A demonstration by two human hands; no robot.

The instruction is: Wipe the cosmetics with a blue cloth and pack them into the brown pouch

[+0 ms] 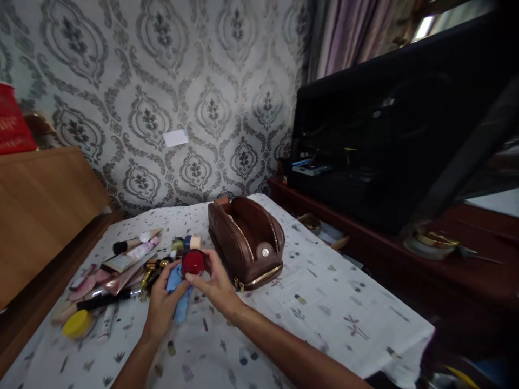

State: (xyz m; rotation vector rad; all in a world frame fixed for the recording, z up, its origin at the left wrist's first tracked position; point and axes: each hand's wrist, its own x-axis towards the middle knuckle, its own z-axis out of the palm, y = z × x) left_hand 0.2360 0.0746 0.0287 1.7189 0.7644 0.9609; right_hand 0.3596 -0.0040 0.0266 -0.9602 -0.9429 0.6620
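Observation:
Both hands meet over the table in front of the bag. My left hand is closed on a light blue cloth, which hangs below the fingers and touches a round red-lidded container. Fingers and thumb of my right hand grip that container from its right side. Just behind stands a brown leather toiletry bag, its zipped top wide open. To the left lies a pile of cosmetics, with pink tubes, a black stick and a yellow-lidded jar.
A white patterned cloth covers the table. Small jars stand left of the bag. A wooden panel borders the left side; a large black screen and a dark red cabinet stand at the right.

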